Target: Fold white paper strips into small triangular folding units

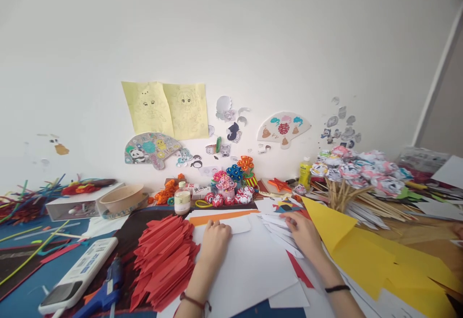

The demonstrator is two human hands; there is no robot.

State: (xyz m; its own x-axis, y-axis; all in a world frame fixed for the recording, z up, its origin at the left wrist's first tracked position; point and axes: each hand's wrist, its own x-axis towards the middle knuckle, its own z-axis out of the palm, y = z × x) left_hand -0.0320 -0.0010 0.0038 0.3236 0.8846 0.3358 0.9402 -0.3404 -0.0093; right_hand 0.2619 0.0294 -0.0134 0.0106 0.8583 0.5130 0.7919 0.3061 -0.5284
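Note:
My left hand (217, 237) rests with curled fingers on a folded piece of white paper (241, 226), which lies over a large white sheet (249, 265). Just beyond it is an orange paper strip (220, 217). At a fanned pile of folded white paper strips (278, 231), my right hand (302, 233) has thumb and fingers closed on the pile's right edge. A heap of folded red paper strips (164, 262) lies left of my left forearm. Yellow paper sheets (379, 255) spread to the right of my right arm.
At the left lie a blue glue gun (108, 286) and a white power strip (79, 274). A small bottle (182, 199) stands behind the red heap. Pipe-cleaner flowers (231, 178) and a bunch of paper flowers on sticks (358, 171) line the wall.

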